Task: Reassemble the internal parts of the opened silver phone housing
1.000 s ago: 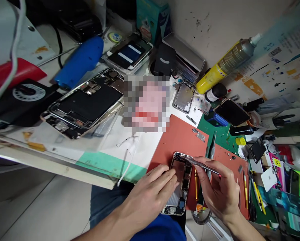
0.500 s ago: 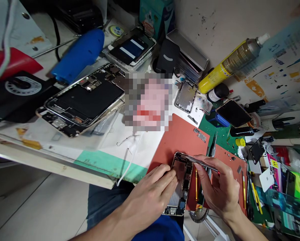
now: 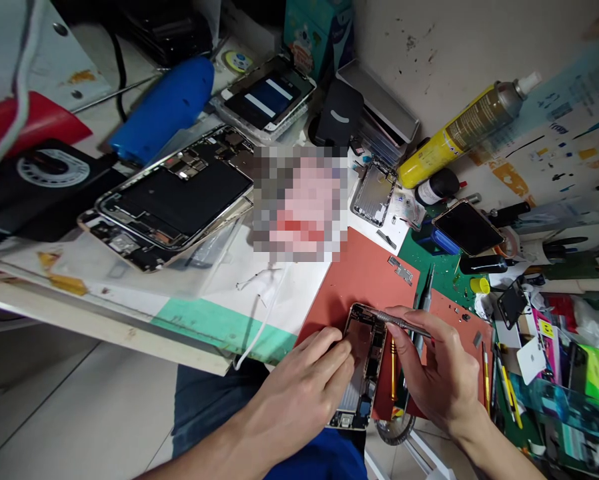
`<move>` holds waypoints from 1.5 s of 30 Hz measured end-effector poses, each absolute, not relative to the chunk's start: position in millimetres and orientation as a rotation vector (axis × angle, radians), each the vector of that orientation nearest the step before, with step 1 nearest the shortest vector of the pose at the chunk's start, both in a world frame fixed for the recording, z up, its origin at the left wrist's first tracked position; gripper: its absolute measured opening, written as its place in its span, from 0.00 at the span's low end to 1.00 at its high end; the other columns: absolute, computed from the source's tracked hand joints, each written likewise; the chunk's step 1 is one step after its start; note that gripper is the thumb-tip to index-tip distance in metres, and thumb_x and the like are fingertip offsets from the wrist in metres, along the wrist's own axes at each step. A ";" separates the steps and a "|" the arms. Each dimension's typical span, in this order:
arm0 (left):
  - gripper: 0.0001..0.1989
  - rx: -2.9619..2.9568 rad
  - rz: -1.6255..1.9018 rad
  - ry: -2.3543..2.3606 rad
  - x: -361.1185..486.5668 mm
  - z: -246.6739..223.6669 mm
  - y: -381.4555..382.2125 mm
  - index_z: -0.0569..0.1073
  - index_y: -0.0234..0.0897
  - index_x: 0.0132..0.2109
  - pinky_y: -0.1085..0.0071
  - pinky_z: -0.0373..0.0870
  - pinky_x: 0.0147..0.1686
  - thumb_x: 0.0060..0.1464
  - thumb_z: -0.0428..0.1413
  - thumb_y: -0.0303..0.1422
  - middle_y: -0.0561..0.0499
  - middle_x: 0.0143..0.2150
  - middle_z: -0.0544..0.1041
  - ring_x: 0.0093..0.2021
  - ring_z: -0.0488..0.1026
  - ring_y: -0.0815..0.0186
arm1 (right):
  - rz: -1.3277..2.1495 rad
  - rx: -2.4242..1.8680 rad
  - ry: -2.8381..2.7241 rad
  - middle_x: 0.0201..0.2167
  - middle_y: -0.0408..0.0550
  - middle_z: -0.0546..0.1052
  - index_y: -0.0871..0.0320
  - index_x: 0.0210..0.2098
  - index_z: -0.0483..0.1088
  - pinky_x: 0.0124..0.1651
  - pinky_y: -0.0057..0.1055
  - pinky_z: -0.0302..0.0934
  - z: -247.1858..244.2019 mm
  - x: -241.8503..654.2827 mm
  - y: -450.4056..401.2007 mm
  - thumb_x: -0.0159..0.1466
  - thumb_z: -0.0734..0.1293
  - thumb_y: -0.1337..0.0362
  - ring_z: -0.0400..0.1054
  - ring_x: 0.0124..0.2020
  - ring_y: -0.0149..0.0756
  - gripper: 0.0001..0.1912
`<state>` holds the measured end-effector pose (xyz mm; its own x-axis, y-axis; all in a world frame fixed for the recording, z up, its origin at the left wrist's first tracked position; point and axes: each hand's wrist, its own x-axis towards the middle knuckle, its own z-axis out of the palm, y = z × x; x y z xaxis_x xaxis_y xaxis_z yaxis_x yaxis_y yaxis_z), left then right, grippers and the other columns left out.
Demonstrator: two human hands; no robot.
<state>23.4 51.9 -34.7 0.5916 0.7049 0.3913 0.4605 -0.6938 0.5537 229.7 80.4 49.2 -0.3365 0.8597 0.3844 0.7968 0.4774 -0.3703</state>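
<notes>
An opened phone housing (image 3: pixel 361 387) with bare inner parts lies on the reddish-brown mat (image 3: pixel 374 267) at the front edge. My left hand (image 3: pixel 309 373) steadies it from the left, its fingers bent over the edge and partly covering the inside. In my right hand (image 3: pixel 442 367) a slim metal pen-shaped tool (image 3: pixel 399 323) with a ridged grip is pinched between thumb and fingers. Its tip points left to the top end of the housing; whether it touches cannot be made out. A gold screwdriver (image 3: pixel 393 370) lies beside the housing, and tweezers (image 3: pixel 425 293) lie behind my right hand.
A larger opened phone (image 3: pixel 179 187) lies to the left, near a blue-handled tool (image 3: pixel 164 110). A yellow spray can (image 3: pixel 467 127) and another phone housing (image 3: pixel 374 193) are at the back. Pens (image 3: pixel 509 387) and small parts lie on the right. A white cable (image 3: pixel 264 320) crosses the front edge.
The view has shifted slightly, so the bench's left side appears a little further right. Both hands keep nearly the same place on the housing, with the tool tip still at its top end.
</notes>
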 end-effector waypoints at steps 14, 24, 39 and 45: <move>0.11 2.471 0.880 0.970 21.0 -30.7 52.6 0.79 0.27 0.51 0.58 0.78 0.47 0.66 0.55 0.20 0.41 0.46 0.81 0.43 0.74 0.55 | -0.022 -1.189 -2.631 0.36 0.47 0.83 0.58 0.52 0.69 0.31 0.32 0.71 75.3 218.2 125.8 0.76 0.68 0.64 0.77 0.29 0.33 0.07; 0.10 2.447 0.905 0.947 20.7 -28.6 54.6 0.78 0.27 0.51 0.58 0.79 0.48 0.67 0.55 0.20 0.42 0.45 0.80 0.44 0.74 0.55 | -0.046 -1.060 -2.627 0.33 0.45 0.83 0.58 0.52 0.69 0.33 0.32 0.72 70.8 220.2 134.7 0.74 0.68 0.69 0.78 0.30 0.34 0.08; 0.13 2.531 0.951 1.095 23.5 -25.8 55.2 0.77 0.27 0.53 0.58 0.77 0.49 0.69 0.50 0.21 0.36 0.57 0.80 0.50 0.75 0.51 | -0.047 -1.035 -2.577 0.32 0.45 0.81 0.60 0.50 0.68 0.30 0.31 0.68 65.5 223.5 137.0 0.73 0.68 0.72 0.74 0.27 0.33 0.07; 0.19 2.576 0.696 1.169 29.2 -18.6 56.1 0.74 0.26 0.61 0.57 0.76 0.49 0.68 0.48 0.22 0.32 0.67 0.74 0.53 0.75 0.50 | 0.106 -1.002 -2.597 0.30 0.45 0.78 0.59 0.48 0.68 0.32 0.33 0.66 67.5 226.6 134.4 0.72 0.66 0.77 0.71 0.28 0.34 0.09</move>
<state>29.2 56.1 -18.6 0.5691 0.7547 0.3264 0.6465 -0.6560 0.3895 226.6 134.4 67.5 -0.6868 0.6628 0.2984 0.6364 0.7466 -0.1937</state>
